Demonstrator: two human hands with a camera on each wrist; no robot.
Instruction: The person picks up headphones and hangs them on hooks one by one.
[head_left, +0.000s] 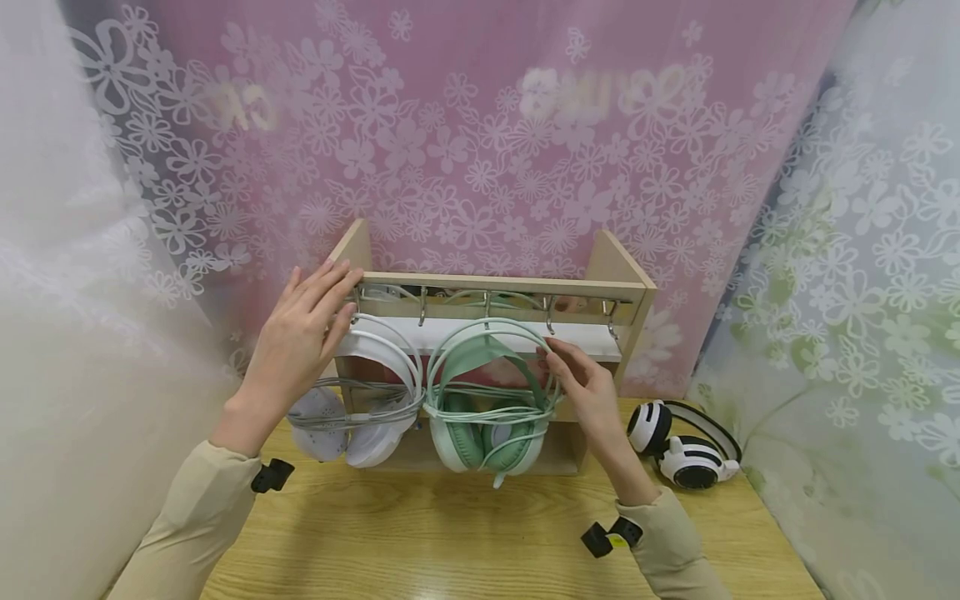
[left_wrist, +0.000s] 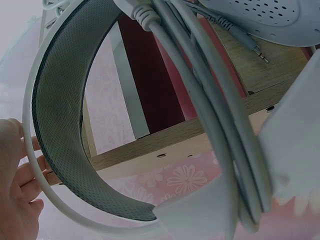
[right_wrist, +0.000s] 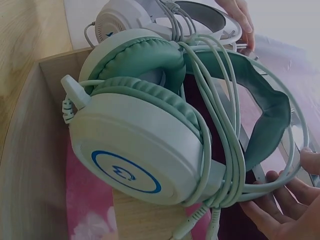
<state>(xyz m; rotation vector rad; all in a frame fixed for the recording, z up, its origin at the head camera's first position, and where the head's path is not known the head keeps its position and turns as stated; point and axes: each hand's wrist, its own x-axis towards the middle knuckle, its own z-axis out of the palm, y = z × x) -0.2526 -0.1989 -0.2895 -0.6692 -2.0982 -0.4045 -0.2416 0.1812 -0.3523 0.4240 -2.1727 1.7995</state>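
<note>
The green headphones (head_left: 461, 433) hung at the middle hook (head_left: 487, 308) of the wooden shelf (head_left: 618, 262), just left of the right hand (head_left: 592, 396), the nearer one, which pinched the side of their band (head_left: 474, 353) with thumb and fingers. They were longest up and down, band on top and ear cups (right_wrist: 135, 145) pointing down at the table (head_left: 375, 533). The left hand (head_left: 296, 337) rested, fingers nearly straight, on the shelf's left end by the white headphones (head_left: 375, 437)
</note>
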